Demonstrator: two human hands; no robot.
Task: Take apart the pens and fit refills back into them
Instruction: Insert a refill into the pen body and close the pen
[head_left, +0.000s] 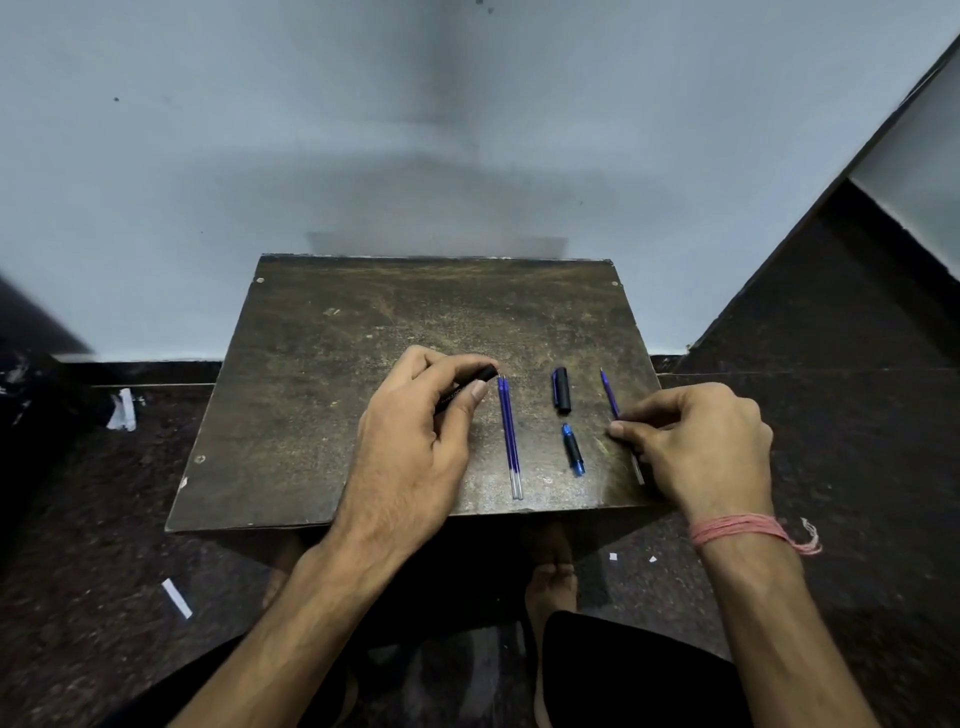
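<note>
Your forearms are bare to the elbow, without sleeves. Your left hand (410, 441) carries no ring, band or watch. Your right hand (698, 447) has a pink thread wristband (743, 531) wound in several strands around the wrist, one frayed end hanging loose. Black shorts (639, 670) cover your thighs. Your feet (550, 582) are bare.

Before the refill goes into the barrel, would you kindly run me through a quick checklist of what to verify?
1. Left hand holds the black barrel: ok.
2. Right hand grips a refill: ok, pinched against the wooden board.
3. Barrel's open end faces the refill: cannot tell.
4. Two spare refills lie clear between the hands: ok.
5. Cap and blue-tipped grip piece within reach: ok.
6. Refill lifted and aligned with barrel: not ok.
</note>
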